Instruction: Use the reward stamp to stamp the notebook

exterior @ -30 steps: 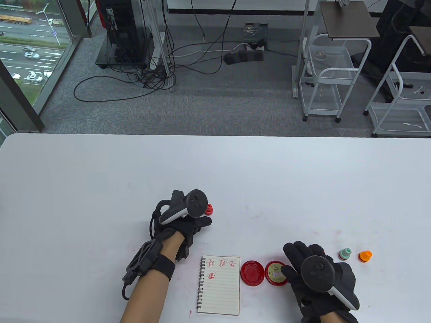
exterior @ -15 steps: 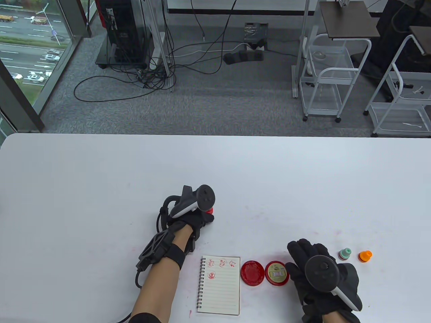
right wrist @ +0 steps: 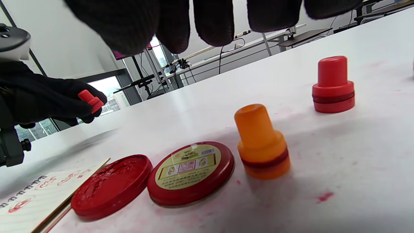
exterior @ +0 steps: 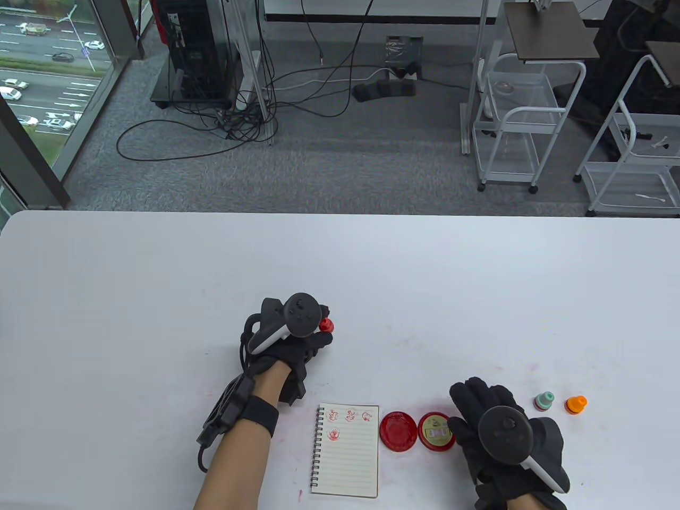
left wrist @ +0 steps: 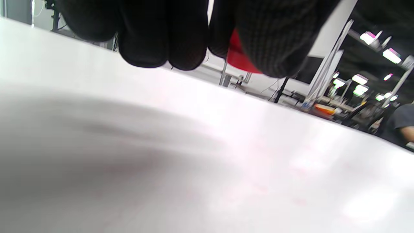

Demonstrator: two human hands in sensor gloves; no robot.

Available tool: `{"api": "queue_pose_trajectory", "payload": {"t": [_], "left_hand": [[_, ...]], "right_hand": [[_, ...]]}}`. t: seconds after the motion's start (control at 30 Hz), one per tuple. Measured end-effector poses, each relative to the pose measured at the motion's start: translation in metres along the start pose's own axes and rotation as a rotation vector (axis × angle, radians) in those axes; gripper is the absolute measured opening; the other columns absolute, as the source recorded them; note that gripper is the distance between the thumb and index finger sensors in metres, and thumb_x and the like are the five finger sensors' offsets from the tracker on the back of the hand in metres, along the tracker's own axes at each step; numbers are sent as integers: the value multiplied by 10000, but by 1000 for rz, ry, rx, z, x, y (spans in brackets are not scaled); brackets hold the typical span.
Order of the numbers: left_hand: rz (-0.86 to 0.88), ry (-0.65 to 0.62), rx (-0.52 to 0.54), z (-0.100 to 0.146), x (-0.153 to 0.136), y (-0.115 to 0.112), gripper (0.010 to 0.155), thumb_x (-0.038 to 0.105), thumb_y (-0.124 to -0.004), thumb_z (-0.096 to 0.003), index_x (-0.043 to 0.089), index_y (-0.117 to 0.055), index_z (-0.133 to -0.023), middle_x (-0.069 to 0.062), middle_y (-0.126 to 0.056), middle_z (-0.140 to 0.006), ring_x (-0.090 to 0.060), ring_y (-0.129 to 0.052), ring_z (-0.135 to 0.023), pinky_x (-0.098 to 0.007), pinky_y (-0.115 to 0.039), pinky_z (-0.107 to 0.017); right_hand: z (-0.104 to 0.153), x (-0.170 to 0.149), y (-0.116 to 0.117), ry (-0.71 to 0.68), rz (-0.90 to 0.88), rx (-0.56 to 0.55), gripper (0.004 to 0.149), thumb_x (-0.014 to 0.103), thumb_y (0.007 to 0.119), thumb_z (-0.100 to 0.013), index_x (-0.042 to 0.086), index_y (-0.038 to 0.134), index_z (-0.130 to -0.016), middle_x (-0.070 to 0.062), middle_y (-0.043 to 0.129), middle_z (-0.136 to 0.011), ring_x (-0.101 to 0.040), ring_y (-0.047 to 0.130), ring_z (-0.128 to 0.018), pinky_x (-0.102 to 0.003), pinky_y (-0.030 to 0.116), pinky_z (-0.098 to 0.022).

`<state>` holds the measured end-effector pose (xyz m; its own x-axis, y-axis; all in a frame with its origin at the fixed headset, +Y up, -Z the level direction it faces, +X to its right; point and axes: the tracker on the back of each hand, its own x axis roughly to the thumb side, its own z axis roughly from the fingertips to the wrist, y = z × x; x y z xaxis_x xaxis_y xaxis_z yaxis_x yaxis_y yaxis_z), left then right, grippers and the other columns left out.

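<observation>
My left hand (exterior: 320, 333) pinches a small red stamp (exterior: 325, 324) and holds it just above the white table, behind the notebook. The stamp also shows in the left wrist view (left wrist: 241, 55) between my fingers, and in the right wrist view (right wrist: 91, 100). The spiral notebook (exterior: 348, 451) lies open near the front edge with several red prints on its top lines. An open red ink pad (exterior: 398, 431) lies to its right, then its labelled lid (exterior: 435, 431). My right hand (exterior: 460, 407) hovers open and empty beside the lid.
A green stamp (exterior: 544, 401) and an orange stamp (exterior: 576, 405) stand right of my right hand. The right wrist view shows another orange stamp (right wrist: 262, 142) and a red stamp (right wrist: 333, 84) under that hand. Pink ink smears mark the table (exterior: 159, 276).
My left hand reached over the red stamp on the table, took hold of it and lifted it slightly back to the left. My right hand has barely moved.
</observation>
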<state>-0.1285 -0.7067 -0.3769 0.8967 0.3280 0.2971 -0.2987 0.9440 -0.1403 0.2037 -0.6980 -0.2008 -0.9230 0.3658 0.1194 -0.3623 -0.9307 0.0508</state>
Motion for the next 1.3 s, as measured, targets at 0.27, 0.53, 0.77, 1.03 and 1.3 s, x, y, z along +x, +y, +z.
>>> {"api": "queue_pose_trajectory", "payload": {"t": [0.27, 0.53, 0.77, 1.03, 1.3], "left_hand": [[219, -19, 99, 59, 7, 12, 670, 366, -875, -436, 127, -717, -1042, -195, -816, -1047, -411, -921, -870, -548, -802, -605], [308, -19, 95, 121, 8, 4, 647, 426, -927, -396, 129, -752, -944, -160, -853, -985, -415, -937, -845, -537, -817, -585], [299, -52, 85, 153, 12, -13, 662, 409, -927, -404, 121, -732, -967, -175, -852, -979, -397, -954, -828, -518, -833, -574], [246, -175, 47, 158, 45, -19, 674, 425, -908, -410, 115, -722, -979, -147, -876, -930, -352, -963, -785, -511, -824, -574], [248, -233, 89, 157, 59, -22, 672, 413, -895, -418, 103, -717, -987, -155, -868, -933, -356, -956, -789, -520, -817, -577]], "right_hand": [[4, 15, 6, -73, 11, 29, 584, 395, 738, -473, 212, 650, -1021, -165, 569, -1136, -601, 572, -956, -752, 566, -644], [11, 37, 8, -167, -7, 47, 587, 397, 737, -473, 212, 644, -1023, -166, 573, -1135, -604, 580, -950, -747, 575, -641], [1, 88, 6, -327, -119, 43, 582, 390, 765, -469, 200, 662, -1010, -154, 695, -1073, -578, 707, -893, -704, 651, -624], [-8, 129, 38, -384, -354, 35, 538, 360, 790, -452, 157, 738, -947, -155, 868, -913, -480, 903, -742, -619, 787, -539], [-7, 117, 43, -287, -422, -30, 549, 398, 801, -431, 121, 769, -904, -160, 926, -812, -410, 971, -653, -572, 841, -483]]}}
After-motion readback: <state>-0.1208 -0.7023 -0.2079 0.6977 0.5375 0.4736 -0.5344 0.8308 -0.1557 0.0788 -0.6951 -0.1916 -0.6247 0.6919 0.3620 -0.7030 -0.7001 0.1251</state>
